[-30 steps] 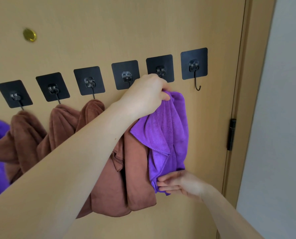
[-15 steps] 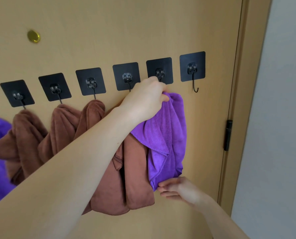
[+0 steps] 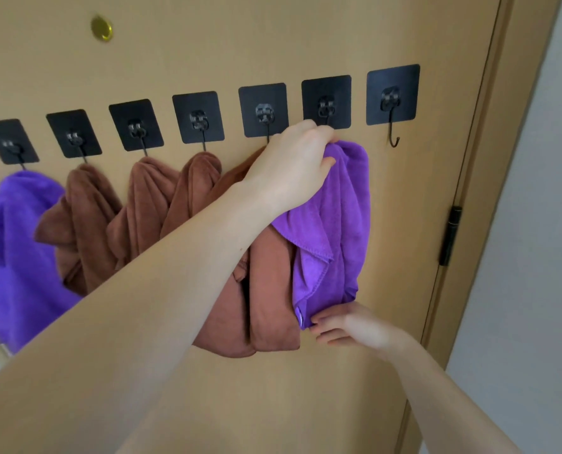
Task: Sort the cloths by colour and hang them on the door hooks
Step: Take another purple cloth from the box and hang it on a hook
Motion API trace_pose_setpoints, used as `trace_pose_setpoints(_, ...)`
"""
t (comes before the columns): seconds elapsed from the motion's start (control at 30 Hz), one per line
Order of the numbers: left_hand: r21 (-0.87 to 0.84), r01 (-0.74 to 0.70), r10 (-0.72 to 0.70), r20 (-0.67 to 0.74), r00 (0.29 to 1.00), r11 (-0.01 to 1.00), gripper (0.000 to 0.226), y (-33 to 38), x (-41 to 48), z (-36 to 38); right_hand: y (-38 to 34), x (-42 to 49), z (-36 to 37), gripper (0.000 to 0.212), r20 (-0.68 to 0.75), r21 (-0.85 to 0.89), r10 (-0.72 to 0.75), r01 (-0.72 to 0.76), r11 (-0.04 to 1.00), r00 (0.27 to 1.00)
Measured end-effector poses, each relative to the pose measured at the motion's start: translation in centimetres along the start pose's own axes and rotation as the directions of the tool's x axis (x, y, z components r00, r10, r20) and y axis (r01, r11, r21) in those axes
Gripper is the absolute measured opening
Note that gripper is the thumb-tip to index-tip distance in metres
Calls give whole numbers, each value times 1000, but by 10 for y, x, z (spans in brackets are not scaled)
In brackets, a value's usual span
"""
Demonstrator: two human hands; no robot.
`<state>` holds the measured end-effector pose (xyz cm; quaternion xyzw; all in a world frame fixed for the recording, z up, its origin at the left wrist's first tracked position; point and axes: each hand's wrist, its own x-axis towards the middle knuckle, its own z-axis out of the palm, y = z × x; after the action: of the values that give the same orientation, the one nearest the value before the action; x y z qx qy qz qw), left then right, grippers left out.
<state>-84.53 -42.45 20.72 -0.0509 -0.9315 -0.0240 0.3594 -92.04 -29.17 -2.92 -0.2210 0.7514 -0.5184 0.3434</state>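
The purple cloth (image 3: 335,224), fleecy with a stitched hem, hangs in folds against the door (image 3: 273,404) below the second hook from the right (image 3: 325,108), its top bunched in the curled fingers of the left hand (image 3: 289,172). That hand hides the hook's tip. The right hand (image 3: 351,326) touches the cloth's lower corner with nearly straight fingers, thumb hidden, so any pinch cannot be told.
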Motion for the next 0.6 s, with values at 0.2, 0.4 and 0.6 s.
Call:
trace_pose_setpoints(0.2, -62, 37, -40, -53, 998, 997, 38, 6, -28, 0, -3, -12, 2, 28, 85, -17, -9, 10, 1000, 996)
trace_pose_setpoints(0.4, -183, 181, -193, -48, 980, 966, 24, 3, -80, -6, -23, -29, 31, 21, 195, -119, -5, 29, 992, 981)
trace_pose_setpoints(0.6, -257, 496, -490, 94, 867, 829, 15, -17, -182, -20, -32, -45, 87, 21, 235, -434, 143, -27, 901, 961)
